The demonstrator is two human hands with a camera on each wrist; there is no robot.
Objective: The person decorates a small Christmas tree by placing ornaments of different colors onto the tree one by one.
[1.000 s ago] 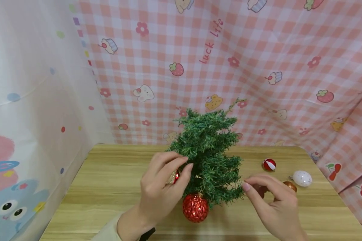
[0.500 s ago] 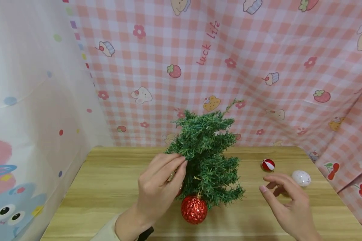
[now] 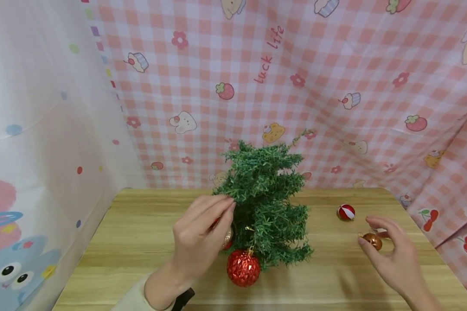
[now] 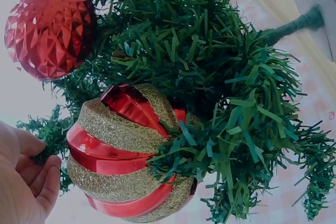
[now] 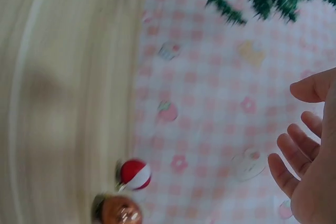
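Note:
A small artificial Christmas tree [image 3: 268,185] stands on the table. My left hand [image 3: 202,237] pinches a green branch tip at its left side. Beside those fingers, a red-and-gold striped bauble [image 4: 126,156] hangs, mostly hidden by the hand in the head view. From a lower front branch hangs a faceted red bauble [image 3: 243,268]. Over at the right, my right hand [image 3: 398,255] hovers around a shiny copper bauble [image 3: 373,242], thumb and fingers spread; in the right wrist view the fingers [image 5: 294,153] hold nothing.
A red-and-white bauble [image 3: 346,212] lies behind the copper one. The wooden table [image 3: 148,242] ends at a pink checked cloth [image 3: 202,142] at the back. A white printed sheet [image 3: 62,142] hangs at the left.
My right hand has moved right, away from the tree, to the copper bauble; it now covers the white speckled ornament. My left hand and the red bauble have shifted slightly left.

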